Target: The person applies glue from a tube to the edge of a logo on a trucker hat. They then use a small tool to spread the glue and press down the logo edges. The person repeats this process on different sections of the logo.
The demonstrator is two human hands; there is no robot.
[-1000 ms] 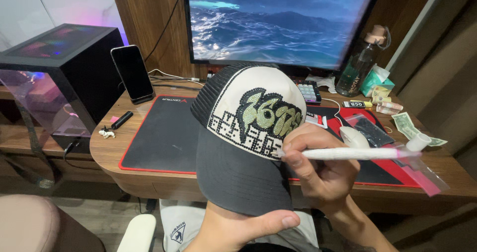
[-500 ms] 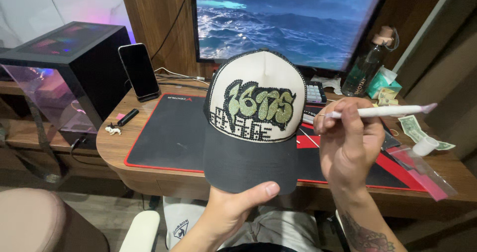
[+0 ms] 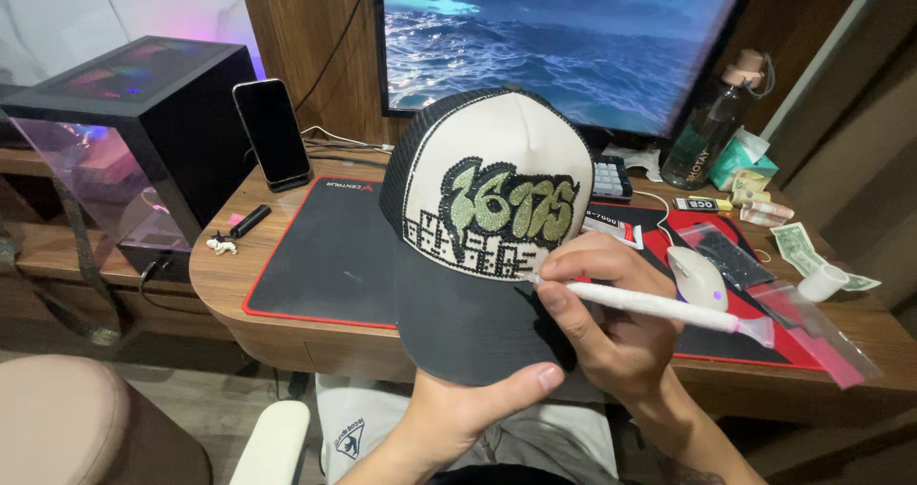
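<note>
- My left hand (image 3: 458,413) holds the cap (image 3: 487,227) up over the front edge of the desk (image 3: 224,275), thumb clamped on top of the dark brim, fingers hidden underneath.
- My right hand (image 3: 611,318) is closed around a white pen-like tool (image 3: 650,305), pinched between thumb and fingers, with its pink end pointing off to the right.
- The tool's tip touches the lower right of the cap's front panel, at the end of the row of small stones below the green studded design.
- The step in hand looks like placing or pressing a stone at that spot; I cannot tell whether one sits on the tip.
- The next move, I judge, calls for light, straight pressure while my left hand keeps the cap from tilting.
- Under the cap lies a black mat (image 3: 325,256) with a red border; a white mouse (image 3: 697,277) and clear plastic bags (image 3: 812,327) sit just to the right.
- Behind stand a monitor (image 3: 564,36), a propped phone (image 3: 272,131) and a dark bottle (image 3: 707,136).
</note>
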